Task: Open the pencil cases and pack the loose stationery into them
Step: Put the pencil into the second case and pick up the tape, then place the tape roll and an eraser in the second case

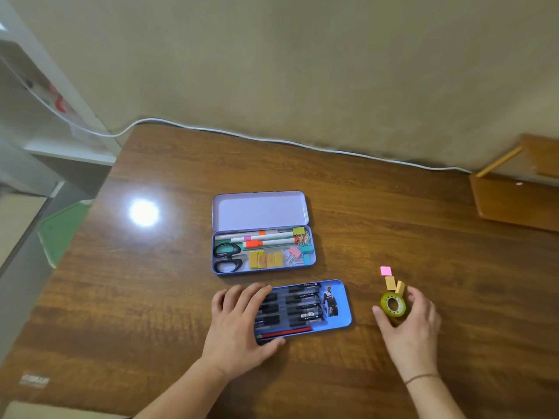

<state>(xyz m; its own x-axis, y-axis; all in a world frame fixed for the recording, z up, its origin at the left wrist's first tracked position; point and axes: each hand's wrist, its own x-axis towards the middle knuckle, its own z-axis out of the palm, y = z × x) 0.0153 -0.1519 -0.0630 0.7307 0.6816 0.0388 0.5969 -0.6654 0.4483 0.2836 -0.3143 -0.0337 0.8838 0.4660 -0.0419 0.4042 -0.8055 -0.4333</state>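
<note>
Purple tin case [263,234] lies open mid-worktop [151,282], lid back, long axis left-right, w/ scissors, markers, clips inside. Blue case [305,308] just nearer, same axis, pens and a red pencil showing; open or printed lid, can't tell. Left hand [242,322] flat on its left end. Right hand [408,322] spread, fingers around green tape roll [393,304], beside small erasers [393,282].

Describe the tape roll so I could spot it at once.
Start at the blue case nearest the person and look right, to the right hand. The tape roll sits between its fingers: a green ring, unlike the square blocks behind it.
</note>
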